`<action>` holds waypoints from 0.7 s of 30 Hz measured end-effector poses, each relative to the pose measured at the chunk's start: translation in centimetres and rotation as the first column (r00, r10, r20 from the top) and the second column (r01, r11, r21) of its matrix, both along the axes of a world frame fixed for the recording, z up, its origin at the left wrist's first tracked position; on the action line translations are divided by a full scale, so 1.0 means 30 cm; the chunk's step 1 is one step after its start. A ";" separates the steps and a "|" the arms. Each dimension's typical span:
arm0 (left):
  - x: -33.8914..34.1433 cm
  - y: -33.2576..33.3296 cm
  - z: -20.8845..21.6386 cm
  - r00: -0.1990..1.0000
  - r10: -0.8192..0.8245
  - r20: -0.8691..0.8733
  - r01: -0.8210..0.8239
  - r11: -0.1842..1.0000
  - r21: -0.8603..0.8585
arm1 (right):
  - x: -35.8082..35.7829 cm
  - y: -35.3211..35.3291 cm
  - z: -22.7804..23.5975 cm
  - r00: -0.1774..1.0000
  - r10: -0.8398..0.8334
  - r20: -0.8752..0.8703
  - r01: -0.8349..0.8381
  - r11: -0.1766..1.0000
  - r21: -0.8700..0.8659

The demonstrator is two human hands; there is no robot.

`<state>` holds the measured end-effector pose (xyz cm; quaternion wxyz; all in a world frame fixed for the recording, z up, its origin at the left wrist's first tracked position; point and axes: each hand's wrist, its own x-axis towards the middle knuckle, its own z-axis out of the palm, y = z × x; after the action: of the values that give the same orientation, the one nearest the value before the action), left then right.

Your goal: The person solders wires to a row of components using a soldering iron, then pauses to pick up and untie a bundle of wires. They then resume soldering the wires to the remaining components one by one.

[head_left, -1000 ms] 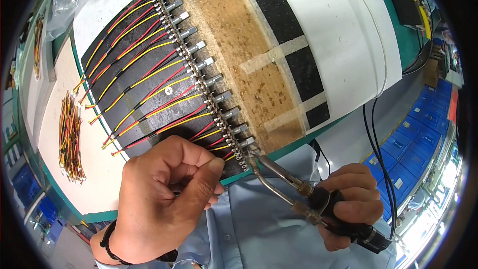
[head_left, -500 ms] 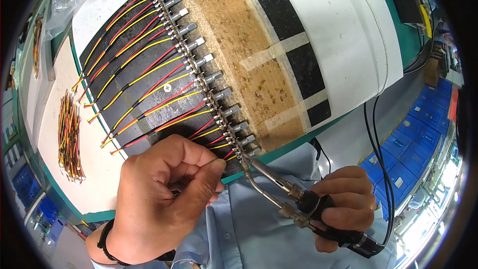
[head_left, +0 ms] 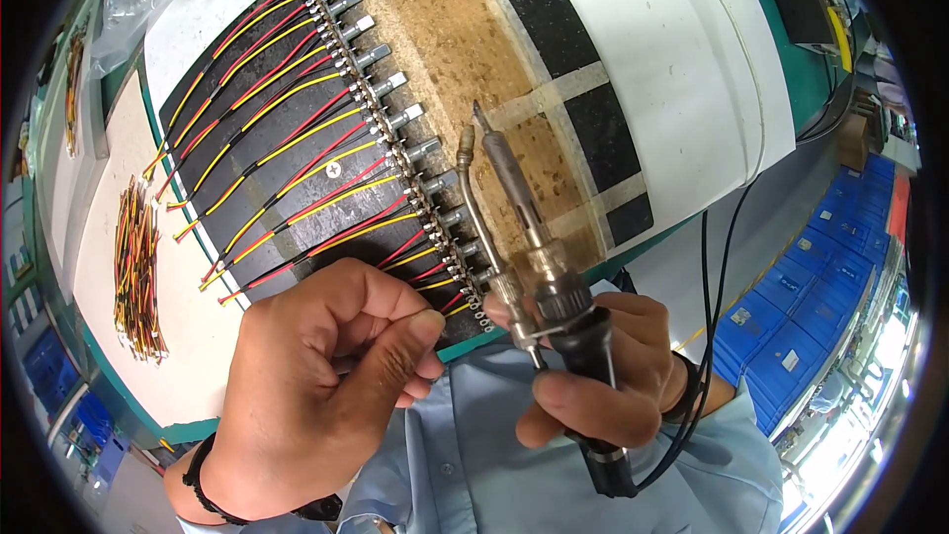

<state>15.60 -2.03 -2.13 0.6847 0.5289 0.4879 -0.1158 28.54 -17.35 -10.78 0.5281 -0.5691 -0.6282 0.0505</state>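
My left hand (head_left: 321,376) is closed in a pinch at the near end of a long strip of small metal parts (head_left: 395,148). Red and yellow wires (head_left: 454,304) run from its fingertips to the strip; their other ends are hidden by the hand. My right hand (head_left: 628,376) grips a soldering iron (head_left: 583,341) with a thin bent metal feed tube (head_left: 473,193) alongside. The iron's tip points away from me, above the brown board (head_left: 445,30), apart from the strip. Several red and yellow wire pairs (head_left: 297,153) fan out leftward from the strip over a black plate (head_left: 341,203).
A bundle of loose red, yellow and black wires (head_left: 138,272) lies on the white sheet at left. Black cables (head_left: 717,307) trail from the iron on the right. Blue bins (head_left: 791,297) stand beyond the green table edge. A clear plastic bag (head_left: 129,15) is at far left.
My right hand has lifted the soldering iron off the strip's near end and swung its tip up and away, over the brown board. My left hand has barely moved.
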 end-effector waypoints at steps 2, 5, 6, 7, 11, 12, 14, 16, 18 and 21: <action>0.000 0.001 -0.001 1.000 0.005 0.004 -0.005 1.000 -0.011 | -0.006 -0.001 -0.002 0.999 -0.036 0.014 0.036 0.999 -0.023; 0.000 0.003 -0.004 1.000 0.013 0.020 -0.012 1.000 -0.021 | -0.012 -0.008 -0.005 0.999 -0.040 0.021 0.041 0.998 -0.041; -0.001 0.003 -0.004 1.000 0.013 0.021 -0.012 1.000 -0.022 | -0.015 -0.011 -0.004 0.999 -0.041 0.024 0.042 0.998 -0.050; -0.002 0.004 -0.004 1.000 0.016 0.026 -0.015 1.000 -0.024 | -0.019 -0.013 -0.003 0.999 -0.041 0.025 0.042 0.998 -0.049; -0.005 0.000 -0.003 0.999 0.027 0.035 -0.026 0.999 -0.023 | -0.046 -0.027 0.004 0.998 -0.060 -0.029 0.059 0.998 -0.037; -0.007 -0.001 -0.003 0.999 0.029 0.033 -0.028 0.999 -0.020 | -0.054 -0.039 0.000 0.998 -0.058 -0.013 0.058 0.998 -0.041; -0.010 -0.006 -0.008 0.999 0.033 0.030 -0.033 0.999 -0.018 | -0.062 -0.052 -0.003 0.998 -0.054 0.020 0.055 0.997 -0.049; -0.012 -0.012 -0.016 0.999 0.018 0.049 -0.019 1.000 0.018 | -0.057 -0.065 -0.003 0.997 -0.064 0.032 0.065 0.997 -0.038; -0.015 -0.016 -0.019 0.998 0.012 0.055 -0.014 0.999 0.035 | -0.050 -0.071 0.009 0.995 -0.087 0.054 0.088 0.996 -0.016; -0.019 -0.013 -0.018 0.998 -0.023 0.056 0.019 0.997 0.075 | -0.013 -0.052 0.060 0.950 -0.284 0.130 0.280 0.959 0.047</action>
<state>15.02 -2.43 -2.66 0.6770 0.5623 0.4664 -0.0897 28.13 -18.91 -8.97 0.4939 -0.6476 -0.5757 -0.0729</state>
